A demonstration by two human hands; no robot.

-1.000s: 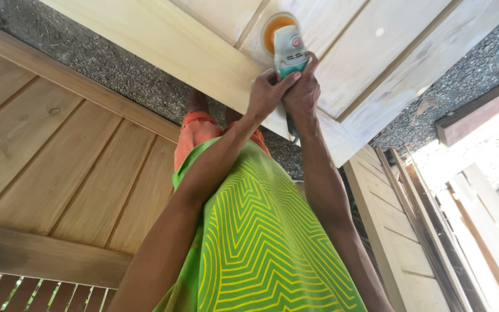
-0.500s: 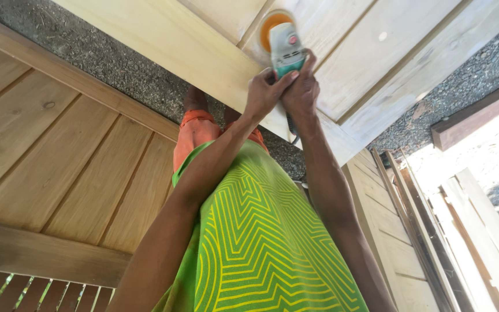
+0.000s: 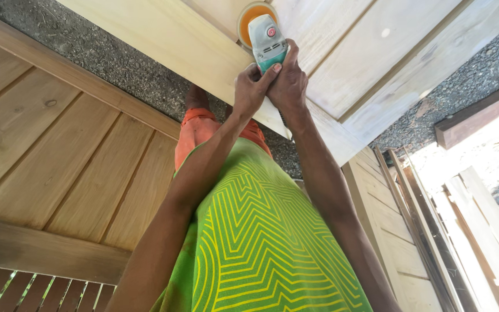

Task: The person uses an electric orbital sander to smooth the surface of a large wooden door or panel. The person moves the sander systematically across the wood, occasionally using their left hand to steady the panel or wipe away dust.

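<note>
A grey and green power sander [image 3: 267, 36] with an orange disc rests on a pale wooden door panel [image 3: 342, 52] lying flat in front of me. My left hand [image 3: 251, 89] grips the sander's rear from the left. My right hand [image 3: 288, 81] wraps the same rear end from the right, touching the left hand. Both arms stretch forward over my green patterned shirt and orange shorts. The sander's disc sits near a raised moulding of the panel.
A darker wooden door [image 3: 47, 156] with slatted boards lies at the left. More wooden panels and frames [image 3: 423, 231] are stacked at the right. Grey gravel ground [image 3: 116, 52] shows between them, and a timber beam [image 3: 480, 115] lies at the far right.
The sander and both hands have shifted slightly along the pale panel; the grip is unchanged.
</note>
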